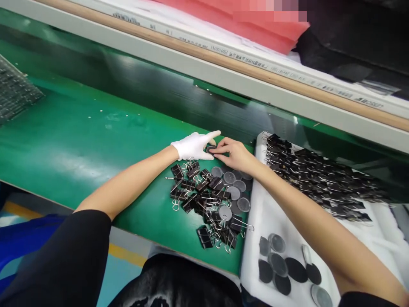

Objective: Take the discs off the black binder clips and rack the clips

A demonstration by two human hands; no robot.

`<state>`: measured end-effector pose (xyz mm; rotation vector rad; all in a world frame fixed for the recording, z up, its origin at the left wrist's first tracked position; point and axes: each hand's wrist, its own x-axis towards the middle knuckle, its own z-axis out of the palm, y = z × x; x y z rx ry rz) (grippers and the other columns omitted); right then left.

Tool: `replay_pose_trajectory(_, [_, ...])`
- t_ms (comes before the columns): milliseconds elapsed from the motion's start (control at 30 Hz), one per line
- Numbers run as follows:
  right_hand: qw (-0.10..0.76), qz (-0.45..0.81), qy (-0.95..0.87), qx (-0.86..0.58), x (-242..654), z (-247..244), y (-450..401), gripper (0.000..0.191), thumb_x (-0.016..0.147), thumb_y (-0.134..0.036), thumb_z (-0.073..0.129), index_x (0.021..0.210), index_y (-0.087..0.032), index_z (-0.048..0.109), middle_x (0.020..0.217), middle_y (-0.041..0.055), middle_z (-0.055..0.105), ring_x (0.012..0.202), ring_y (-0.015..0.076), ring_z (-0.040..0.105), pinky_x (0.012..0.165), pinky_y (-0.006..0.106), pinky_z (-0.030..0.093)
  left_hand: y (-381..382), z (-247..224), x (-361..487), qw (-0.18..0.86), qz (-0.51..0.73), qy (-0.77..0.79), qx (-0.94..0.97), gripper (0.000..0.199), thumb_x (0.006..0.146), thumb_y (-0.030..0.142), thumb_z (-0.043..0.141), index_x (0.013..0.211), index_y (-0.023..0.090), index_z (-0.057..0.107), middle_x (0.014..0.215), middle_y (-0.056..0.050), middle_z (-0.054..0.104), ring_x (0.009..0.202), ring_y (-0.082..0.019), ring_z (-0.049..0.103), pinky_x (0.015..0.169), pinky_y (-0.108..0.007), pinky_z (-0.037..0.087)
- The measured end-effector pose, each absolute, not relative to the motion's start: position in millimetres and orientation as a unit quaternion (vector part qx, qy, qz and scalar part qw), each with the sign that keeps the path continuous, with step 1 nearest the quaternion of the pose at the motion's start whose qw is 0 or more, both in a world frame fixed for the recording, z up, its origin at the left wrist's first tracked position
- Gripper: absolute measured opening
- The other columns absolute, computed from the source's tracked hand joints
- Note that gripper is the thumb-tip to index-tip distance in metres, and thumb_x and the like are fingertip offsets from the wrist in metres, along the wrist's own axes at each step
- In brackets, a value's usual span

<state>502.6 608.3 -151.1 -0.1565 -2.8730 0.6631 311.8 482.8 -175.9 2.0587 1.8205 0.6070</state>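
Note:
My left hand (pixel 196 146), in a white glove, grips a small dark round disc (pixel 211 149), its index finger stretched out past it. The bare fingertips of my right hand (pixel 234 153) press on the same disc from the right. Just below my hands lies a heap of black binder clips (pixel 203 185) with silver wire handles. Loose grey discs (pixel 234 192) are spread along the right side of that heap, some of them overlapping.
A white foam tray (pixel 252 238) stands on the green table (pixel 128 140) at right, bearing rows of binder clips (pixel 306 170) and several black and clear discs (pixel 277 265). A grey rail (pixel 172 49) runs along the back. At far left is a clear ridged sheet (pixel 15 91).

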Motion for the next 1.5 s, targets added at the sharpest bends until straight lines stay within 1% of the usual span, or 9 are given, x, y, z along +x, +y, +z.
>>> replay_pose_trajectory(133, [0.085,0.225,-0.970,-0.036,492,-121,579,0.029,0.091,-0.020,0.063,0.115,-0.022,0.080,0.102,0.0087,0.069,0.088,0.0225,0.065,0.085,0.038,0.051,483,-178,312,0.143,0.208,0.639,0.726,0.096,0.086,0.037,0.068,0.167,0.014,0.023,0.127,-0.009,0.075,0.108,-0.027,0.073,0.089,-0.032,0.051])
replay_pose_trajectory(200, [0.055,0.244,-0.968,-0.013,482,-112,562,0.025,0.093,-0.023,0.066,0.115,-0.019,0.077,0.092,0.0062,0.069,0.081,0.0201,0.062,0.080,0.035,0.047,485,-181,309,0.141,0.201,0.631,0.736,0.103,0.081,0.029,0.070,0.168,0.012,0.017,0.124,-0.009,0.076,0.110,-0.028,0.072,0.091,-0.033,0.050])
replay_pose_trajectory(400, [0.020,0.274,-0.962,0.005,454,-119,538,0.008,0.086,-0.021,0.078,0.091,-0.018,0.072,0.079,0.0005,0.064,0.077,0.0163,0.054,0.080,0.032,0.038,490,-189,297,0.150,0.197,0.637,0.730,0.110,0.073,0.014,0.067,0.169,0.016,0.013,0.127,-0.004,0.075,0.102,-0.023,0.072,0.086,-0.030,0.050])
replay_pose_trajectory(600, [0.012,0.387,-0.920,-0.068,480,-107,565,0.021,0.088,-0.037,0.072,0.079,-0.019,0.067,0.075,0.0007,0.062,0.072,0.0156,0.053,0.072,0.030,0.039,481,-177,307,0.096,0.184,0.670,0.712,0.100,0.081,0.035,0.070,0.166,0.013,0.024,0.140,-0.014,0.068,0.123,-0.035,0.063,0.096,-0.039,0.048])
replay_pose_trajectory(800, [0.109,0.490,-0.802,-0.324,515,-101,597,0.046,0.067,-0.063,0.080,0.075,-0.019,0.066,0.073,0.0007,0.059,0.069,0.0148,0.048,0.069,0.031,0.039,481,-174,313,0.101,0.211,0.686,0.689,0.086,0.088,0.045,0.064,0.164,0.018,0.031,0.131,-0.008,0.073,0.120,-0.033,0.064,0.097,-0.039,0.047])
replay_pose_trajectory(967, [0.132,0.453,-0.742,-0.477,514,-126,602,0.038,0.069,-0.056,0.076,0.070,-0.020,0.063,0.062,-0.0006,0.052,0.064,0.0153,0.044,0.063,0.032,0.036,481,-175,312,0.085,0.212,0.703,0.673,0.085,0.088,0.044,0.067,0.161,0.018,0.033,0.129,-0.008,0.073,0.114,-0.032,0.065,0.093,-0.038,0.046])
replay_pose_trajectory(1267, [0.040,0.581,-0.665,-0.468,512,-131,603,0.033,0.073,-0.046,0.076,0.072,-0.023,0.053,0.069,0.0028,0.058,0.061,0.0160,0.052,0.054,0.029,0.039,482,-176,312,0.057,0.201,0.695,0.688,0.084,0.088,0.047,0.070,0.159,0.017,0.036,0.125,-0.010,0.074,0.113,-0.032,0.067,0.089,-0.036,0.045])
replay_pose_trajectory(1433, [0.039,0.465,-0.739,-0.487,512,-134,602,0.039,0.071,-0.052,0.084,0.073,-0.022,0.058,0.066,0.0003,0.053,0.061,0.0146,0.045,0.052,0.028,0.033,481,-174,314,0.058,0.202,0.693,0.690,0.079,0.089,0.045,0.069,0.157,0.017,0.039,0.124,-0.010,0.074,0.112,-0.033,0.068,0.088,-0.036,0.045])
replay_pose_trajectory(1500, [0.064,0.416,-0.775,-0.471,509,-131,609,0.043,0.072,-0.059,0.083,0.081,-0.022,0.061,0.069,0.0015,0.057,0.064,0.0164,0.049,0.055,0.029,0.037,481,-174,314,0.060,0.200,0.694,0.689,0.081,0.089,0.044,0.068,0.158,0.016,0.038,0.123,-0.009,0.075,0.112,-0.032,0.069,0.088,-0.036,0.046])
